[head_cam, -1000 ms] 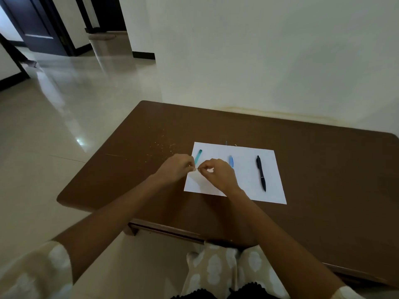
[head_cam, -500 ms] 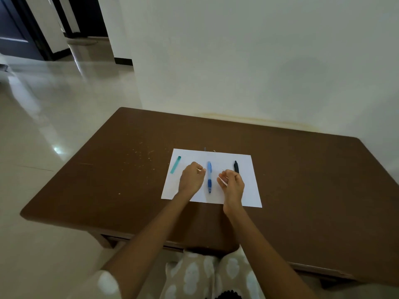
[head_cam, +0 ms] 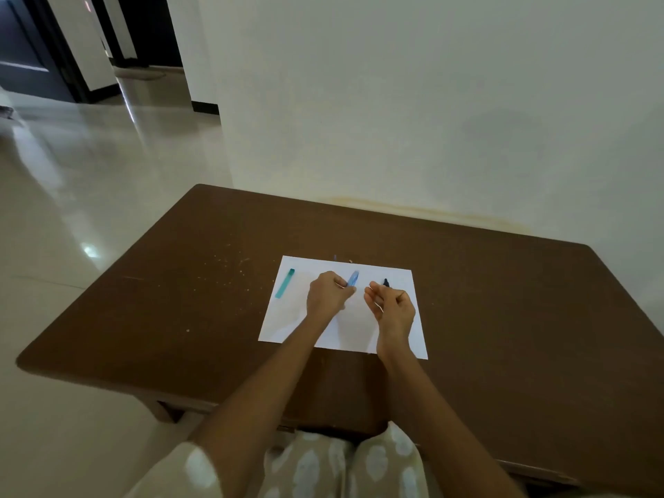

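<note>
A white paper sheet (head_cam: 402,278) lies on the brown table (head_cam: 503,300). My left hand (head_cam: 325,296) grips the lower end of a blue pen (head_cam: 353,279), whose upper part sticks out past my fingers, tilted to the right. My right hand (head_cam: 391,307) hovers just to its right with fingers curled and fingertips pointing at the pen. It seems to pinch a thin pale stick that barely shows. A black pen (head_cam: 386,282) lies on the sheet, mostly hidden behind my right hand. A teal cap-like piece (head_cam: 285,287) rests at the sheet's left edge.
Pale crumbs (head_cam: 230,271) are scattered on the table left of the sheet. A white wall stands right behind the table. Shiny tiled floor (head_cam: 90,210) spreads to the left toward dark doorways. My patterned clothing shows at the near table edge.
My hands parted and shifted right from the teal piece. The blue pen lay on the sheet half a second ago; my left hand now grips it, and my right hand has come closer.
</note>
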